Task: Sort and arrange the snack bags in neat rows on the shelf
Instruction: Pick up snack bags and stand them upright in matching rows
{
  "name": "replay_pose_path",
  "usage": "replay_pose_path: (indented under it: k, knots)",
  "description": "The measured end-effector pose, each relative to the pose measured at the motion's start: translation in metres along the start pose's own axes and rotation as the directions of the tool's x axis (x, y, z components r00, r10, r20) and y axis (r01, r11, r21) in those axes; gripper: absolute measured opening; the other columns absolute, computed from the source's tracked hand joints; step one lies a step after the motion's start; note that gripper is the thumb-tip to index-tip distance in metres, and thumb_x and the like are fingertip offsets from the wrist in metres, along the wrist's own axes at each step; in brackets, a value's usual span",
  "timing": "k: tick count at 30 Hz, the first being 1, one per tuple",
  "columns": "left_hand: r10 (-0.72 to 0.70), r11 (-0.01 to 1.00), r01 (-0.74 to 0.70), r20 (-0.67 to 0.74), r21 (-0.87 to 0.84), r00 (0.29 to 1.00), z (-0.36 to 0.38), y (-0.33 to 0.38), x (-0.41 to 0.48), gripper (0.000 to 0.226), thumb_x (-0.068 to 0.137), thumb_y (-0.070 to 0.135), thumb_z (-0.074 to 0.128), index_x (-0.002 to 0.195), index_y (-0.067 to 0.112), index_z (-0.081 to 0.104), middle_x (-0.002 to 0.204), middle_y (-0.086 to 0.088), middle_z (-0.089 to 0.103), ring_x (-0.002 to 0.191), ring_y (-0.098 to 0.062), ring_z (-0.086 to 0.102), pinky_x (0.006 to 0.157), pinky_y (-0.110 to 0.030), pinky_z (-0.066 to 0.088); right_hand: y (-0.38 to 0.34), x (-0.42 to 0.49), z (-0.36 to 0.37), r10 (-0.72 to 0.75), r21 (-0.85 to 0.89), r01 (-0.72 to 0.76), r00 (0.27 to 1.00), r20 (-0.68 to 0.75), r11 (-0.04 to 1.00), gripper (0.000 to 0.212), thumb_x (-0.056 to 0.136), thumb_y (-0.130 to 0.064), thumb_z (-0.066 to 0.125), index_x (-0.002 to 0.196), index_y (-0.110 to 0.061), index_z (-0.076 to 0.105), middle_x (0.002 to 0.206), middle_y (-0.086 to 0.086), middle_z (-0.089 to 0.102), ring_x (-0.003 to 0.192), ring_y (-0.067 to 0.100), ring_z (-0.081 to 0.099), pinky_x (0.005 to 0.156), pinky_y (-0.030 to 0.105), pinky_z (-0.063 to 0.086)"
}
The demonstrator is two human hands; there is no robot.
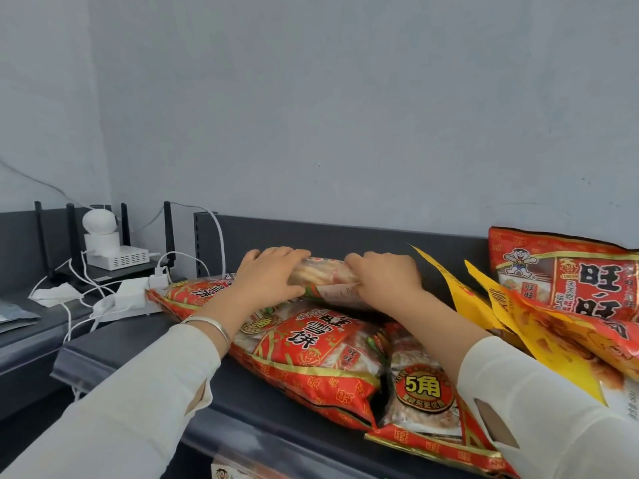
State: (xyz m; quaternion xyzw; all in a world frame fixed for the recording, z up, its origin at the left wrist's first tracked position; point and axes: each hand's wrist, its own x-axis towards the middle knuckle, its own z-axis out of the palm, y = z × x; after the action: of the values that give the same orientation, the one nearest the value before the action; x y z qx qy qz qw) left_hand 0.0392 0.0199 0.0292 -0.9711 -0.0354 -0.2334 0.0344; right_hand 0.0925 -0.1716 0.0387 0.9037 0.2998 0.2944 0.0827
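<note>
A small clear-and-red snack bag (pixel 323 275) lies at the back of the dark shelf (pixel 273 409). My left hand (pixel 268 274) grips its left end and my right hand (pixel 382 276) grips its right end. Under and in front of it lies a large red snack bag (pixel 301 344). A second red bag with a round "5角" badge (pixel 423 392) lies to its right, partly under my right sleeve. Yellow-and-red bags (pixel 539 326) pile up at the right. Another red bag (pixel 567 274) leans against the back wall at the far right.
At the left stand a black router with upright antennas (pixel 69 233), a white camera on a white box (pixel 103 240), white plugs and tangled white cables (pixel 114 295). The grey wall rises behind the shelf. A lower shelf's bag shows at the bottom edge (pixel 228 473).
</note>
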Motion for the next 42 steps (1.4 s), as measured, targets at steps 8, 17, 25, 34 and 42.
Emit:
replay_pose_path:
  k: [8,17,25,34,42]
  knots:
    - [0.043,0.962,0.041,-0.297,0.271,0.954,-0.023,-0.028,-0.008,0.044,0.085,0.053,0.054,0.122,0.03,0.047,0.112,0.007,0.061,0.104,-0.019,0.058,0.074,-0.035,0.037,-0.036,0.019,0.003,0.015,0.098,0.006,0.976,-0.217,0.995,0.05,0.093,-0.032,0.057,0.138,-0.029,0.036,0.13,0.001,0.055,0.117,0.027,0.054,0.085,0.039,0.045]
    - [-0.084,0.964,0.151,-0.288,0.22,0.954,-0.01,-0.062,0.0,0.028,0.086,0.041,0.057,0.106,0.023,0.05,0.096,0.003,0.06,0.091,-0.024,0.059,0.063,-0.031,0.035,-0.056,0.044,-0.001,0.255,0.224,-0.221,0.957,-0.139,0.949,0.03,0.092,-0.034,0.051,0.116,-0.016,0.048,0.117,0.007,0.053,0.104,0.028,0.054,0.073,0.037,0.045]
    - [-0.013,0.973,0.047,-0.151,0.224,0.988,-0.019,-0.061,0.005,0.044,0.081,0.062,0.049,0.103,0.024,0.054,0.09,0.005,0.061,0.086,-0.022,0.06,0.058,-0.028,0.034,-0.047,0.044,0.007,0.384,0.742,-0.669,0.693,0.61,0.027,0.067,0.094,-0.062,0.033,0.13,-0.009,0.048,0.097,0.018,0.065,0.081,0.032,0.069,0.077,0.041,0.06]
    - [-0.088,0.831,0.156,0.152,-0.533,0.984,-0.034,-0.069,-0.012,0.051,0.097,0.049,0.036,0.093,0.015,0.074,0.093,0.0,0.072,0.087,-0.019,0.066,0.081,-0.036,0.052,-0.08,0.052,0.018,0.155,0.543,-0.537,0.604,0.782,-0.646,0.074,0.077,-0.047,0.074,0.134,-0.014,0.04,0.125,0.022,0.055,0.099,0.043,0.061,0.055,0.047,0.058]
    - [-0.13,0.724,0.136,0.06,-0.676,0.99,-0.013,-0.085,-0.009,0.032,0.095,0.035,0.05,0.124,0.022,0.056,0.119,-0.003,0.06,0.113,-0.019,0.056,0.09,-0.032,0.043,-0.084,0.051,-0.011,0.34,0.804,-0.28,0.797,0.5,-0.525,0.053,0.084,-0.001,0.065,0.127,-0.017,0.039,0.106,0.011,0.064,0.082,0.023,0.068,0.059,0.037,0.058]
